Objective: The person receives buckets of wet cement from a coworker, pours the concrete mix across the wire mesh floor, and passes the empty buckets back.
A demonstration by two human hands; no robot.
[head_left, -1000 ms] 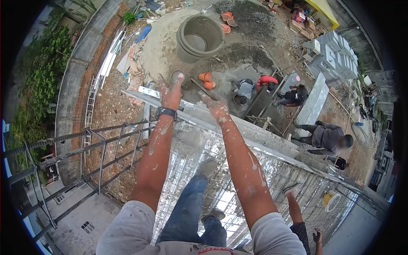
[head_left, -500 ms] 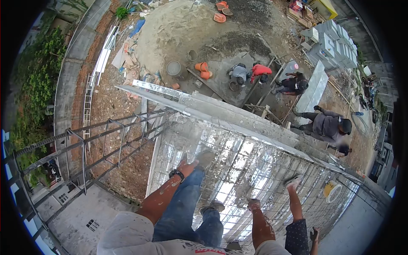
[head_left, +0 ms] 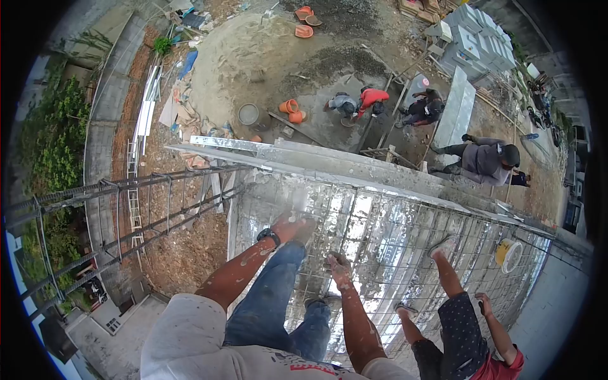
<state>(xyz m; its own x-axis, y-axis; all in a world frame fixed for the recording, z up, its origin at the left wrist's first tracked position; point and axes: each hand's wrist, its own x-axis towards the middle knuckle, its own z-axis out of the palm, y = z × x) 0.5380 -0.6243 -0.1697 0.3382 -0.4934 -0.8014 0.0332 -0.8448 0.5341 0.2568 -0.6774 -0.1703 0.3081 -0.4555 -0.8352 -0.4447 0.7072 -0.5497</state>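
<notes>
My left hand [head_left: 290,228], with a dark band on its wrist, is stretched forward above my jeans-clad knee [head_left: 286,256]. It overlaps my shoe in this view; its fingers look extended and I see nothing in them. My right hand [head_left: 340,268] hangs over the rebar mesh [head_left: 386,272], fingers loosely bent and apart, with no object visible. Whitish splashes mark both forearms. Beneath me the mesh lies over shiny, wet, ribbed sheeting [head_left: 364,218]. My other foot stands on it, partly hidden by my leg.
A rebar cage [head_left: 120,218] juts out at left. A raised concrete edge [head_left: 354,168] borders the deck, with a drop beyond. A co-worker [head_left: 465,323] walks at right near a yellow-and-white bucket [head_left: 508,255]. Below, several people work near orange buckets [head_left: 292,111] and stacked grey blocks [head_left: 478,41].
My right hand has swung forward and left; my left hand has moved slightly forward. The co-worker at right has come further into view. My view has shifted a little.
</notes>
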